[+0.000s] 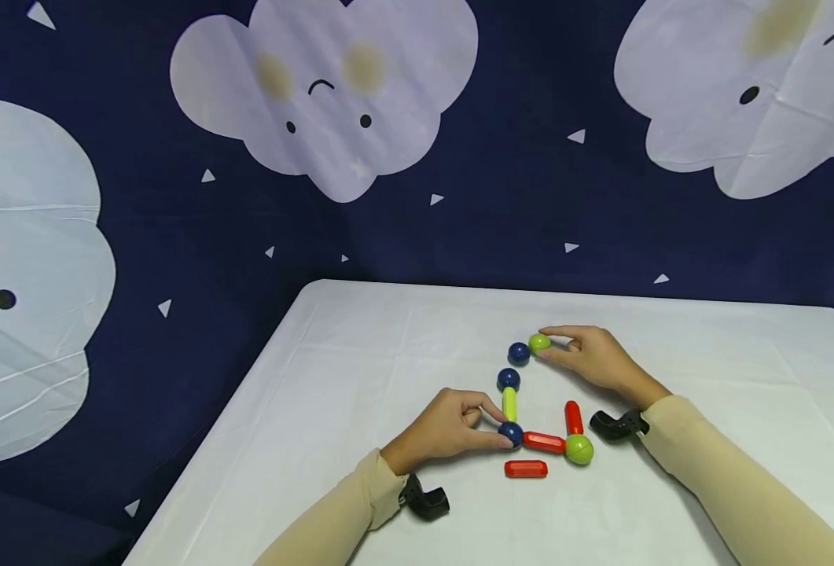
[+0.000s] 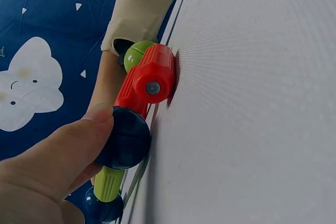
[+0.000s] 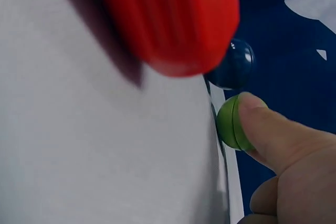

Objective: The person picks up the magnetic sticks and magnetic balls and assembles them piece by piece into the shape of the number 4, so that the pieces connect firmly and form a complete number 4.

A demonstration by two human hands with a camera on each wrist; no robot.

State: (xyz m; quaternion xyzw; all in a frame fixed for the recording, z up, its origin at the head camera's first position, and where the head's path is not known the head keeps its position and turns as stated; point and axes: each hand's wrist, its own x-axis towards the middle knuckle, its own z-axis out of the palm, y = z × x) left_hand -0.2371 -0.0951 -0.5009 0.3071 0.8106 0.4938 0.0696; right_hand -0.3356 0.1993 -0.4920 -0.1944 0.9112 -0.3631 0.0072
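My left hand [image 1: 452,424] pinches a dark blue ball [image 1: 510,434] between thumb and finger. From that ball a yellow-green rod [image 1: 509,404] runs up to a second blue ball [image 1: 508,379], and a red rod [image 1: 544,442] runs right to a green ball [image 1: 579,450]. Another red rod [image 1: 574,418] stands off the green ball, its near end large in the right wrist view. Farther back, my right hand [image 1: 589,355] pinches a smaller-looking green ball [image 3: 229,124] between thumb and forefinger. Close beside it sits a loose-looking blue ball [image 1: 519,354].
A separate red rod [image 1: 526,469] lies in front of the joined pieces. Black wrist cameras [image 1: 425,499] hang at both cuffs, the right one near the upright red rod. The white table [image 1: 388,330] ends at a dark cloud-patterned cloth [image 1: 501,236].
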